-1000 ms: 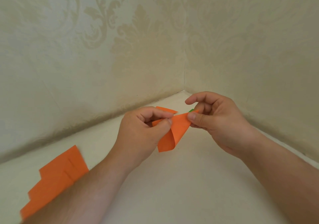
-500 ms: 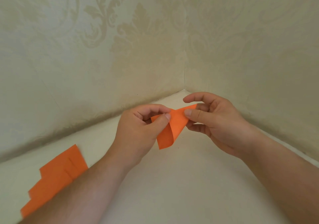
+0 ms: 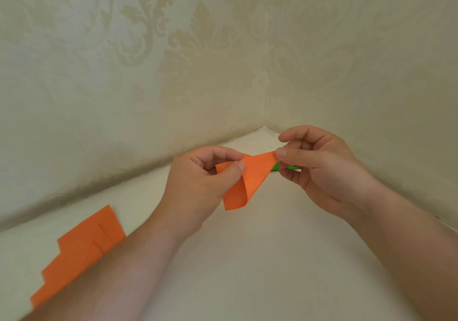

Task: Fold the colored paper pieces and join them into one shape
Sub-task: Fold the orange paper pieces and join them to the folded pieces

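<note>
Both hands hold one small orange paper piece (image 3: 250, 182) in the air above the white surface. My left hand (image 3: 203, 184) pinches its left edge between thumb and forefinger. My right hand (image 3: 319, 164) pinches its upper right corner the same way. The paper curls over itself, with a loose flap hanging down at the bottom. A green paper piece (image 3: 285, 166) shows as a thin strip behind the orange one, under my right fingers, mostly hidden.
A stack of several flat orange paper pieces (image 3: 79, 254) lies at the lower left, partly covered by my left forearm. Patterned cream walls meet in a corner (image 3: 266, 122) just behind my hands. The white surface (image 3: 272, 258) stretches toward me.
The hands have drawn slightly apart, stretching the orange piece's top edge. The green piece, hidden half a second ago, shows again below my right fingers.
</note>
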Action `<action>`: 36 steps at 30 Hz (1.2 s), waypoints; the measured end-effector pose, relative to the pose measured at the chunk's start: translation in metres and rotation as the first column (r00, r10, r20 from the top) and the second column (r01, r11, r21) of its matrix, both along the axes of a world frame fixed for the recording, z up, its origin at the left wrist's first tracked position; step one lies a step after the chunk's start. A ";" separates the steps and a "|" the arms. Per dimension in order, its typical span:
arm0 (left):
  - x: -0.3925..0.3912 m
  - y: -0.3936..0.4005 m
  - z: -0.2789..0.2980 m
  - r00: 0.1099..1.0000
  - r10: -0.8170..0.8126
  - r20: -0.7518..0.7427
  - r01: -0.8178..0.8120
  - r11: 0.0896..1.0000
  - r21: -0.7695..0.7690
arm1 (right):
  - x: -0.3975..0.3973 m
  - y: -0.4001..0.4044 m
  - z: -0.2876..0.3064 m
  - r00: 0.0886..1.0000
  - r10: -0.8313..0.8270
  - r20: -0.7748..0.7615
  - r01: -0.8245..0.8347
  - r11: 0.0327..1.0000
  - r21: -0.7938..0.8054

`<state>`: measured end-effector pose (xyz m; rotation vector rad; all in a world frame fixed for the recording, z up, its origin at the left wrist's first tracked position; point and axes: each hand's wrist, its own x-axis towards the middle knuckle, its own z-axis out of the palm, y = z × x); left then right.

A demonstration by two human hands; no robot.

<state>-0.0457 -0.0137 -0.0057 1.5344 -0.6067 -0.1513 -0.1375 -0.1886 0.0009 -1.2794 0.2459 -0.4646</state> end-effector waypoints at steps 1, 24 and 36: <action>0.000 0.000 0.000 1.000 -0.001 -0.001 0.001 1.000 0.002 | 0.000 0.000 0.000 1.000 0.001 0.006 -0.001 1.000 -0.002; -0.002 -0.001 0.000 0.998 -0.021 -0.062 0.018 0.998 -0.054 | 0.002 0.007 -0.013 0.960 0.190 -0.207 -0.227 0.958 -0.173; 0.000 -0.003 -0.002 0.991 -0.002 -0.133 -0.010 0.996 -0.092 | 0.007 0.009 -0.022 0.973 0.097 -0.210 -0.170 0.916 -0.363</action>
